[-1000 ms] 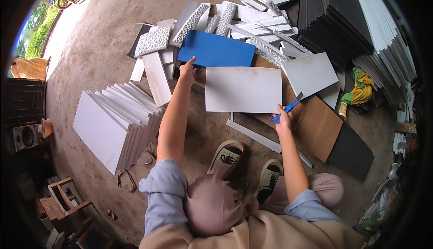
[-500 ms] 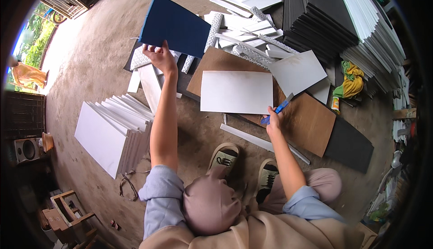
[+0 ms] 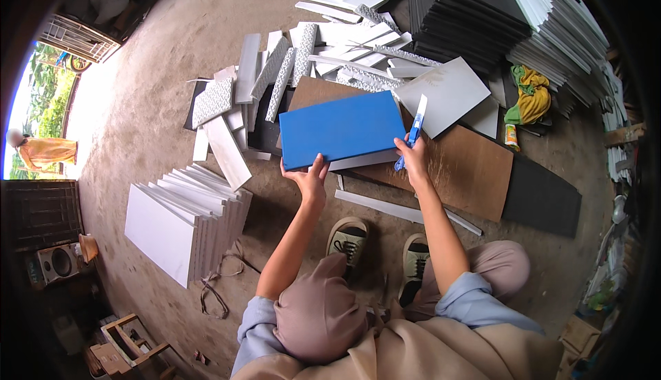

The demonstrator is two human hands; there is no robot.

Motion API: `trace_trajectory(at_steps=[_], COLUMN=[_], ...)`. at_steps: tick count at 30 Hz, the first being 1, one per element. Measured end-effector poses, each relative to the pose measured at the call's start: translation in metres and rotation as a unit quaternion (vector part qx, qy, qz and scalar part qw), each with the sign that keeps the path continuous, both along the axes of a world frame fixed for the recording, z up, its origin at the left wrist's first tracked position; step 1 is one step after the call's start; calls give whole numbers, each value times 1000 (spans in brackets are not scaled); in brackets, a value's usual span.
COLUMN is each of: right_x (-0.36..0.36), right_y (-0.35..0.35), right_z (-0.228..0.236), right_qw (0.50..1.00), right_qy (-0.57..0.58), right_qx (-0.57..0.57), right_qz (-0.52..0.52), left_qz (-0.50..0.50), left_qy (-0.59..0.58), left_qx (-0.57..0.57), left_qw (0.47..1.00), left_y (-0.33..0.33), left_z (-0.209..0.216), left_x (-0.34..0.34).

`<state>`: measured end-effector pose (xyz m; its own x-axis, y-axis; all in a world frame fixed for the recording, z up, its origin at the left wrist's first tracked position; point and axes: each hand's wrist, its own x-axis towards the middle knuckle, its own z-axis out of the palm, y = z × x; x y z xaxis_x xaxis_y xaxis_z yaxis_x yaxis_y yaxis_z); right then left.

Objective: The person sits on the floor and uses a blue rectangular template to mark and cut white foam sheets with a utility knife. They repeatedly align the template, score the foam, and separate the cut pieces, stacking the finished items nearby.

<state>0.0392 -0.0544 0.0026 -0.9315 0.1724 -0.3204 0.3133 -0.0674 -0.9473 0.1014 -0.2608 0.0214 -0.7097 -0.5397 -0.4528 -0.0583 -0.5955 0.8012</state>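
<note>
A blue rectangular board (image 3: 341, 128) lies tilted over a white sheet (image 3: 361, 162), which shows only along the near edge. My left hand (image 3: 308, 180) grips the blue board at its near left corner, thumb on top. In my right hand (image 3: 414, 157) is a blue-handled utility knife (image 3: 416, 126), its blade pointing away from me. The same hand's fingers touch the blue board's right end. Under these lies a brown board (image 3: 475, 173), with a pale grey-white sheet (image 3: 447, 97) overlapping it on the right.
A heap of white offcuts (image 3: 351, 49) spreads beyond the boards. Stacks of black sheets (image 3: 468, 15) and white sheets (image 3: 551, 28) stand far right, near a yellow-green cloth (image 3: 530, 97). Cut white panels (image 3: 172, 228) stand at left. A person (image 3: 45, 152) is by the doorway.
My left hand has brought the blue board down and right, from above the offcuts onto the white sheet. My right hand stays near the sheet's right end, still holding the knife.
</note>
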Motion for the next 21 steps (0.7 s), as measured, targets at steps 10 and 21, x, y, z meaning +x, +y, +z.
trace_trajectory(at_steps=[10,21], right_x=[8,-8], right_y=[17,30], right_z=[-42,-48], right_qw=[963,990], right_qy=[65,104], right_qx=[259,89], right_qz=[-21,-18], left_qz=[-171,-253], left_qy=[-125,-71], left_qx=[-427,-493], left_qw=[879,830], left_y=[-78,-97], left_z=[-65,-39], left_x=[21,-15])
